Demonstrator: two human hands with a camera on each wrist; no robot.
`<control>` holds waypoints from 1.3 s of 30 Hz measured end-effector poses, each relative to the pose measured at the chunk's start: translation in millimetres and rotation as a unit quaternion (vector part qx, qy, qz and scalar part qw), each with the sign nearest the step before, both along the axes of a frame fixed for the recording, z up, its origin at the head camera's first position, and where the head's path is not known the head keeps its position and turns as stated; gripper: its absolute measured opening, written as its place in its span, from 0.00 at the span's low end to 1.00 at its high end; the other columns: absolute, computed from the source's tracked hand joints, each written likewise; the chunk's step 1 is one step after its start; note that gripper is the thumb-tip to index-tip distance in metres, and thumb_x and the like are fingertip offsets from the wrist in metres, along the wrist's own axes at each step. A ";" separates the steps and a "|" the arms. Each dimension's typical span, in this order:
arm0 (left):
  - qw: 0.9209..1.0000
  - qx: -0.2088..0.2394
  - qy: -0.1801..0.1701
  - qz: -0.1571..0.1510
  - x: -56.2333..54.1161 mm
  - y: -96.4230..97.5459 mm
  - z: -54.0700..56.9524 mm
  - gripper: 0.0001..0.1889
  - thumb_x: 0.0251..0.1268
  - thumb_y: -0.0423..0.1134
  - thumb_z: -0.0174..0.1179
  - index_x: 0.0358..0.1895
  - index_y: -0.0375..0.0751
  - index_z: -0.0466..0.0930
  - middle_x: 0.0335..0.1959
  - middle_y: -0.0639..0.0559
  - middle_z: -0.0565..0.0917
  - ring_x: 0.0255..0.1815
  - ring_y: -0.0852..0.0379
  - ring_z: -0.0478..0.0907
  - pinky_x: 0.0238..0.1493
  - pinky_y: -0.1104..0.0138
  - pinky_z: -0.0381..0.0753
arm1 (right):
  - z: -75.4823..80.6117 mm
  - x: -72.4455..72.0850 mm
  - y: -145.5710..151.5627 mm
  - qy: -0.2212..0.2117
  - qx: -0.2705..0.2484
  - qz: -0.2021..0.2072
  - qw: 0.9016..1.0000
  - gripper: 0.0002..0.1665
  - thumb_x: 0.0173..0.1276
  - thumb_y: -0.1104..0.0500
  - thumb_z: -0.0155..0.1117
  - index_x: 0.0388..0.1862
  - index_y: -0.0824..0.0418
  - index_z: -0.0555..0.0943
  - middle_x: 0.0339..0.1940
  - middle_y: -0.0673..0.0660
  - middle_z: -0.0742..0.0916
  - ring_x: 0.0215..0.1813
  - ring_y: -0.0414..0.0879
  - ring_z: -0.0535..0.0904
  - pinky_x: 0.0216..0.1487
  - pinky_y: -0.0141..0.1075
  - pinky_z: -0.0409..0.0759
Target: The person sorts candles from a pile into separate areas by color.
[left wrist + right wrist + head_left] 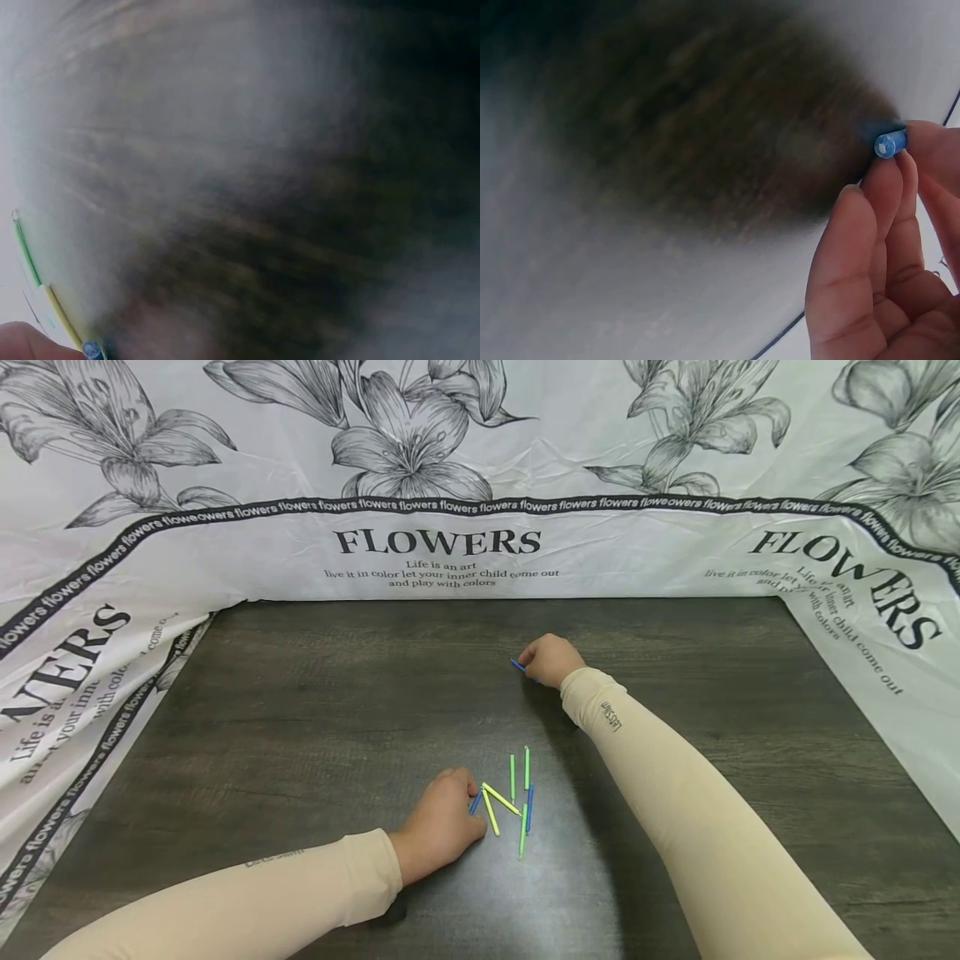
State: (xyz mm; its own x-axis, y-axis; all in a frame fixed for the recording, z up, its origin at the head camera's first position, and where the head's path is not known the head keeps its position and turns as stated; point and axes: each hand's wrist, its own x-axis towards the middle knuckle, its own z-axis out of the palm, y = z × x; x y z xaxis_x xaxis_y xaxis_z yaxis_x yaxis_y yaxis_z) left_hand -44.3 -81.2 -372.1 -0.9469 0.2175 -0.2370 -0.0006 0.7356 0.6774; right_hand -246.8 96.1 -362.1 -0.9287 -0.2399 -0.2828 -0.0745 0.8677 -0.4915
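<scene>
In the head view my left hand [442,822] is low over the table, its thumb and fingers pinching a short blue candle [476,802]. The end of that blue candle [92,350] shows beside a fingertip in the left wrist view. Farther back, my right hand [551,660] pinches another blue candle [518,665]; its round end [889,144] sticks out between thumb and fingers in the right wrist view. Just right of my left hand lie two yellow candles [491,812], several green candles [512,777] and one more blue candle [530,808].
The dark wood-grain table [337,685] spreads around both hands. White cloth with flower prints and lettering [442,547] borders it at the back and at both sides. Much of each wrist view is dark and blurred.
</scene>
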 end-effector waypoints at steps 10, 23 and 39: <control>1.000 -0.002 0.006 -0.003 -0.3 0.6 0.7 0.13 0.46 0.23 0.62 0.37 0.31 0.71 0.30 0.48 0.68 0.28 0.54 0.64 0.28 0.65 0.67 | 4.6 3.8 0.1 0.000 -0.002 0.002 1.000 0.17 0.66 0.65 0.62 0.53 0.63 0.83 0.54 0.60 0.85 0.51 0.53 0.81 0.52 0.44 0.79; 1.000 -0.002 0.023 -0.009 1.6 -0.9 -2.8 0.13 0.44 0.23 0.60 0.37 0.31 0.71 0.29 0.49 0.68 0.28 0.54 0.64 0.29 0.66 0.68 | -0.3 0.7 1.5 0.006 -0.006 0.000 1.000 0.17 0.65 0.64 0.63 0.53 0.62 0.83 0.53 0.59 0.85 0.48 0.52 0.83 0.50 0.44 0.80; 0.999 -0.018 0.046 -0.012 2.3 -1.1 -2.1 0.14 0.42 0.23 0.60 0.36 0.31 0.72 0.31 0.48 0.71 0.31 0.54 0.66 0.34 0.63 0.72 | 13.2 12.5 4.3 0.024 -0.018 0.021 0.999 0.19 0.66 0.63 0.61 0.56 0.64 0.81 0.55 0.61 0.84 0.55 0.55 0.80 0.55 0.47 0.77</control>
State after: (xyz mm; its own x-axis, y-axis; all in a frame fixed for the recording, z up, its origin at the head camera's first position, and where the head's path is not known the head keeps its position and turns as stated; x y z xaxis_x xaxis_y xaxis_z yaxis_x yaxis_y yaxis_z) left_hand -42.0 -82.4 -374.2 -0.9594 0.2337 -0.1579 0.0781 0.7580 0.6475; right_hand -234.4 100.4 -348.8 -0.9299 -0.2883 -0.2286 -0.1348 0.8451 -0.5174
